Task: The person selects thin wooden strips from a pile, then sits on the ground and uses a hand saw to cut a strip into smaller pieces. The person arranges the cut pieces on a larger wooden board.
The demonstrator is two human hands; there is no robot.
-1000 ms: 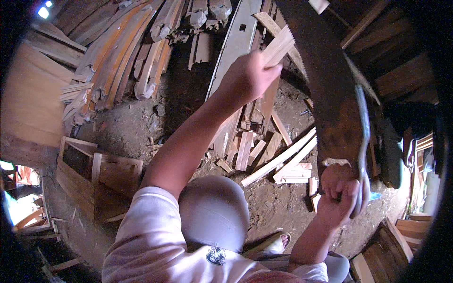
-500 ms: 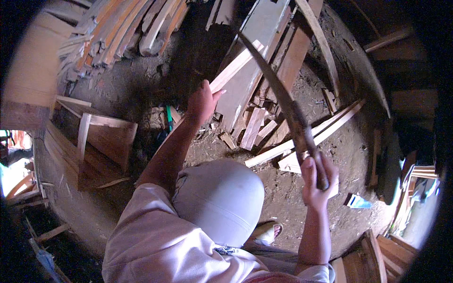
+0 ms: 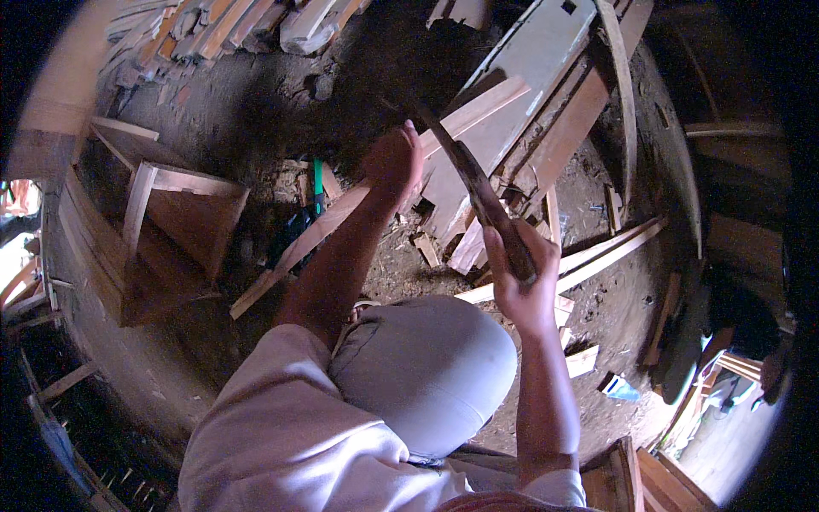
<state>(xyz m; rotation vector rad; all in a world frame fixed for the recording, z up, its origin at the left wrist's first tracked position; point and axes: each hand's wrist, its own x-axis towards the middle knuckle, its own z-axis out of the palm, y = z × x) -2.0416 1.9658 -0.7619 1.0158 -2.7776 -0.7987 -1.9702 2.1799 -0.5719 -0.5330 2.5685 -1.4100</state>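
Under left hand (image 3: 395, 164), plain wooden strip (image 3: 316, 230)

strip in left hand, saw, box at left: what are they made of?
Strip: likely bare softwood, pale with no visible coating. Saw: blade probably steel, thin, dark and dull; handle perhaps brown wood, unclear. Box: wood, seemingly unpainted, by its tan-brown boards.

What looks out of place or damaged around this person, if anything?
Loose offcuts lie strewn at odd angles on the dirt floor, which looks untidy. Beyond the wooden strip in the left hand, a gray board has a dark square opening, so it may be salvaged. Nothing looks spilled.
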